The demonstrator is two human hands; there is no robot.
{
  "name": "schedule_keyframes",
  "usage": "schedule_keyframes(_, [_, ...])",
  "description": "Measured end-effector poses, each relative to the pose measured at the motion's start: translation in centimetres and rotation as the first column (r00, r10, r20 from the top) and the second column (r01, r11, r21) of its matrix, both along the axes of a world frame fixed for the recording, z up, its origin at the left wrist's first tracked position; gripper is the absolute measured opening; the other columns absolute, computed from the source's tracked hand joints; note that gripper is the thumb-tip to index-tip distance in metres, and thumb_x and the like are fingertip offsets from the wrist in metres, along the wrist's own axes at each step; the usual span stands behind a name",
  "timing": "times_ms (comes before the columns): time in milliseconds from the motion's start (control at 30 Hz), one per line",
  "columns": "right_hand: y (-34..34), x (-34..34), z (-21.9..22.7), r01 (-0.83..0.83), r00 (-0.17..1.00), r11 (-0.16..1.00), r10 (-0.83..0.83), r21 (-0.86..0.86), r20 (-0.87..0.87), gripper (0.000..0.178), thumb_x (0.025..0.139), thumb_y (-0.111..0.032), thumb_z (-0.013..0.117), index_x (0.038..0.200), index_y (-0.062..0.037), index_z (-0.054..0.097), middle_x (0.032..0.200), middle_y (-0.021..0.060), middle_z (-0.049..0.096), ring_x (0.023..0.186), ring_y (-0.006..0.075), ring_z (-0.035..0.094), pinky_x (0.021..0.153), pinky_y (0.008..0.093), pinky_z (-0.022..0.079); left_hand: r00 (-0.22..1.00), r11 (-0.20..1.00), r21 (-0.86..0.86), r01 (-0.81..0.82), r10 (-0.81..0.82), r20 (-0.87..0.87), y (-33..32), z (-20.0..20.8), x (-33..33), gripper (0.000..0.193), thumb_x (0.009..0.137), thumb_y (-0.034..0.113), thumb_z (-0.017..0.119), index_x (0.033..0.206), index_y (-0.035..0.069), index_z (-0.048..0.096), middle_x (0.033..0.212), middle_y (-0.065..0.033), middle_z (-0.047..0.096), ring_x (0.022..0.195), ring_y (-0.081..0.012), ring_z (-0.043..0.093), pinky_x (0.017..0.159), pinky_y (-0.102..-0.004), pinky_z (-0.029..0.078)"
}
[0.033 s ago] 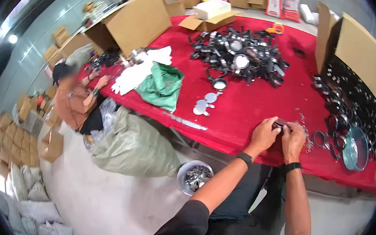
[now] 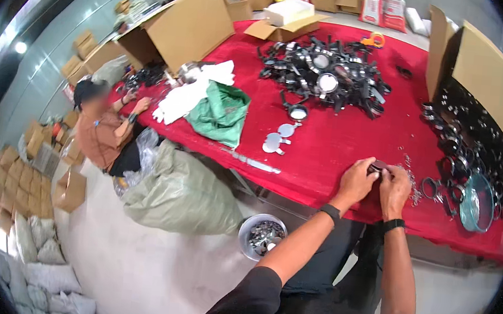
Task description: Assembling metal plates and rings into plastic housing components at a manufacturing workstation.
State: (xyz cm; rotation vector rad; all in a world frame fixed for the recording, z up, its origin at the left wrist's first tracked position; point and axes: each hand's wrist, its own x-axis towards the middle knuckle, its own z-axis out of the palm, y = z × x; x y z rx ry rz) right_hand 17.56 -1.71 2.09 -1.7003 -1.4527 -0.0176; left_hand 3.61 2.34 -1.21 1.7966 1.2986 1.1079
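Both hands meet over the red-covered table near its front edge. My left hand [image 2: 355, 182] is closed round a small dark round piece [image 2: 378, 165] with a brownish top, gripping it from the left. On its other side the fingers of my right hand [image 2: 396, 190] are pinched against the same piece. Its underside is hidden by the fingers, and its exact kind is too small to tell. Just right of my right hand, tiny shiny bits [image 2: 408, 172] lie scattered. Two flat, pale grey round pieces with tabs [image 2: 275, 142] lie to the left on the cloth.
A pile of black, strap-like parts with round silver faces [image 2: 328, 82] covers the table's far middle. At right are a teal bowl [image 2: 468, 220], black rings and an opened cardboard box [image 2: 492, 77]. A green bag [image 2: 219, 117] lies left; below stands a bucket [image 2: 242, 250]. Another person [image 2: 103, 134] sits far left.
The whole scene sits slightly further right in the picture. Both hands keep their hold on the small round piece.
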Motion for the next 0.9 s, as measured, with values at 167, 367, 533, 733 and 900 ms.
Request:
schedule_keyframes(167, [0.0, -1.2, -0.2, 0.001, 1.000, 1.000, -0.001, 0.011, 0.005, 0.018, 0.096, -0.012, 0.077, 0.109, 0.0004, 0.081, 0.107, 0.0214, 0.078, 0.099, 0.0418, 0.075, 0.091, 0.0489, 0.058, 1.000, 1.000, -0.017, -0.010, 0.010, 0.006, -0.7, 0.5, -1.2, 0.054, 0.101, 0.022, 0.073, 0.150, 0.005, 0.062, 0.141, -0.0236, 0.069, 0.129, -0.0430, 0.067, 0.108, -0.0509, 0.055])
schedule_keyframes(367, [-0.4, -0.8, -0.5, 0.002, 0.999, 1.000, -0.002, -0.005, 0.046, 0.019, 0.096, -0.013, 0.077, 0.110, -0.0013, 0.080, 0.104, 0.0193, 0.076, 0.100, 0.0393, 0.074, 0.091, 0.0478, 0.057, 1.000, 0.999, -0.045, 0.017, -0.018, -0.021, -0.6, 0.7, -0.8, 0.061, 0.101, 0.024, 0.071, 0.156, 0.003, 0.056, 0.147, -0.0261, 0.065, 0.138, -0.0437, 0.062, 0.116, -0.0505, 0.050])
schedule_keyframes(533, [-0.4, -1.6, 0.1, -0.046, 0.998, 0.998, 0.045, 0.037, 0.050, 0.018, 0.096, -0.012, 0.077, 0.110, -0.0008, 0.080, 0.105, 0.0195, 0.076, 0.100, 0.0395, 0.074, 0.090, 0.0481, 0.057, 0.979, 0.982, -0.025, 0.189, -0.190, -0.075, 2.0, 0.0, -1.6, 0.065, 0.099, 0.024, 0.072, 0.158, 0.003, 0.053, 0.152, -0.0240, 0.063, 0.142, -0.0412, 0.059, 0.119, -0.0512, 0.048])
schedule_keyframes(733, [-0.7, -1.3, 0.1, -0.030, 0.999, 1.000, 0.030, -0.010, 0.027, 0.018, 0.097, -0.013, 0.076, 0.110, -0.0003, 0.080, 0.106, 0.0198, 0.077, 0.099, 0.0396, 0.074, 0.090, 0.0485, 0.056, 0.985, 0.980, -0.126, 0.152, -0.161, -0.065, 0.7, 0.7, -1.3, 0.058, 0.102, 0.024, 0.069, 0.155, 0.005, 0.058, 0.151, -0.0221, 0.064, 0.140, -0.0413, 0.062, 0.118, -0.0498, 0.049])
schedule_keyframes(900, [-0.9, -1.1, -1.3, -0.027, 1.000, 0.987, 0.028, 0.158, 0.001, 0.018, 0.094, -0.008, 0.078, 0.111, -0.0002, 0.079, 0.104, 0.0189, 0.076, 0.095, 0.0383, 0.074, 0.088, 0.0477, 0.057, 0.994, 0.992, -0.088, 0.085, -0.091, -0.058, -0.4, 1.0, -0.7, 0.061, 0.101, 0.029, 0.069, 0.156, 0.005, 0.057, 0.150, -0.0239, 0.064, 0.137, -0.0441, 0.062, 0.115, -0.0521, 0.050])
